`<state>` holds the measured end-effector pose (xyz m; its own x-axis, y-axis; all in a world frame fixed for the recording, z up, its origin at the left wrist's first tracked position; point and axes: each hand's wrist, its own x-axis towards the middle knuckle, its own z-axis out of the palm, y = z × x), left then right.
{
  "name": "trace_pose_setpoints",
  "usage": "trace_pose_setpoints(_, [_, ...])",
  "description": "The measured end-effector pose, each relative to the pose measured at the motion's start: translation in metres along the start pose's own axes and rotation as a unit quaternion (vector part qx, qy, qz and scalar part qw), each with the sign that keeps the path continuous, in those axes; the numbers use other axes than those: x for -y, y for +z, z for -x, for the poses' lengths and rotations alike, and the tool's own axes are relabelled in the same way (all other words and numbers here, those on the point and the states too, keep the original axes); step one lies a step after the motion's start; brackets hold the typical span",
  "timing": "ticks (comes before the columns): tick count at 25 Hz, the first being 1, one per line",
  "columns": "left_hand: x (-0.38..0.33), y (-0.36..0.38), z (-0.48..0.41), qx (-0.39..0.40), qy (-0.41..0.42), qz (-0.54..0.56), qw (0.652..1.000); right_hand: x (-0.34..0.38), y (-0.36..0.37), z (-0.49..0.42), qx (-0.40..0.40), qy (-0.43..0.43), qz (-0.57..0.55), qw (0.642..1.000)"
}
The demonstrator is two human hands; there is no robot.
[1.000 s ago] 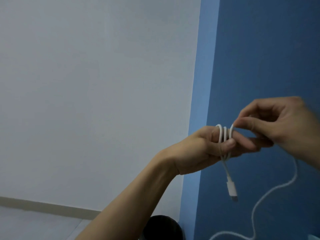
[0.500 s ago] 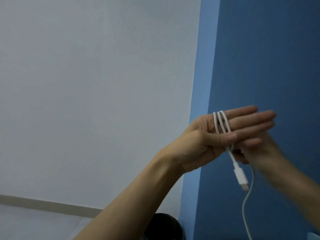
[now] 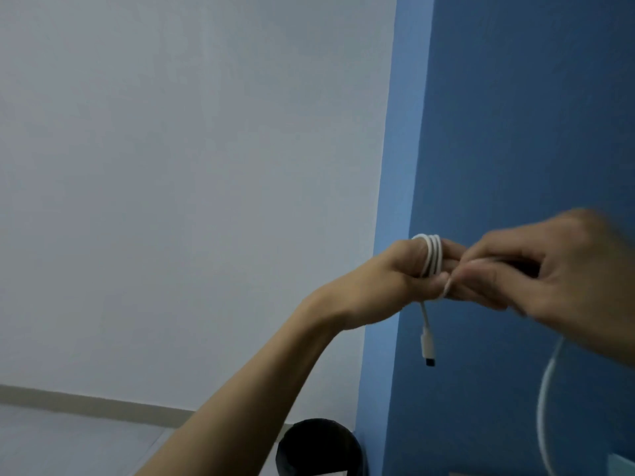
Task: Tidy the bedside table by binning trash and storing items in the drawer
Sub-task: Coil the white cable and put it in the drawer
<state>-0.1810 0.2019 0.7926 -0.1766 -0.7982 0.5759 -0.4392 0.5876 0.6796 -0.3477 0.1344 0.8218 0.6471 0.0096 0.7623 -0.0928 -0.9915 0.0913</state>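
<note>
A white charging cable (image 3: 432, 257) is wound in several loops around the fingers of my left hand (image 3: 395, 280), which is raised in front of the blue wall. Its plug end (image 3: 427, 348) dangles below that hand. My right hand (image 3: 549, 269), blurred, pinches the free length of the cable right beside the left fingers. The loose remainder of the cable (image 3: 546, 400) hangs down toward the lower right corner.
A black round bin (image 3: 319, 448) stands on the floor at the bottom, against the corner where the white wall (image 3: 171, 166) meets the blue wall (image 3: 515, 115). A pale edge shows at the bottom right corner (image 3: 618, 467).
My right hand came up from below the left hand and laid another loop of cable over the left fingers, which have curled down again. The plug swings below.
</note>
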Motion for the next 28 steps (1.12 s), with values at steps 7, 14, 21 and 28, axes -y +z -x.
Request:
trace_pose_setpoints(7, [-0.006,0.001,0.004,0.102,-0.027,0.129,0.986,-0.025,0.02,-0.021,-0.111,0.043,-0.223,0.968])
trace_pose_setpoints(14, [-0.008,0.01,0.005,0.108,0.006,0.273,0.956,-0.036,0.037,-0.019,-0.012,0.225,-0.527,0.819])
trace_pose_setpoints(21, [-0.01,0.006,-0.003,-0.065,0.012,0.303,0.951,-0.014,0.067,0.009,0.059,0.251,-0.365,0.895])
trace_pose_setpoints(28, [-0.004,-0.006,0.001,-0.071,-0.036,0.088,0.993,0.0,0.01,0.015,0.124,0.018,-0.06,0.99])
